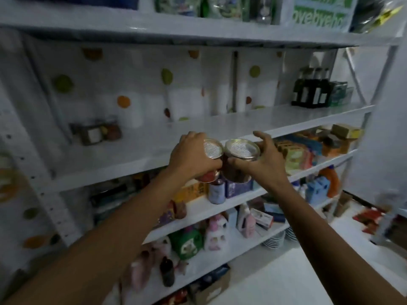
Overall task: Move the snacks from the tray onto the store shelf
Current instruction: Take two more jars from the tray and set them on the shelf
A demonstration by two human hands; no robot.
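Your left hand (193,156) is curled round the red-filled jar (211,149); your right hand (265,160) grips the dark-filled jar (241,151); the two jars touch side by side. Both are held in the air at the middle of the white shelf's (132,150) front edge; neither rests on it.

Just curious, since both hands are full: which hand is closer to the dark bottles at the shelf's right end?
Right. The right hand, gripping one jar, is below and left of the dark bottles; the left hand, gripping another jar, sits farther left.
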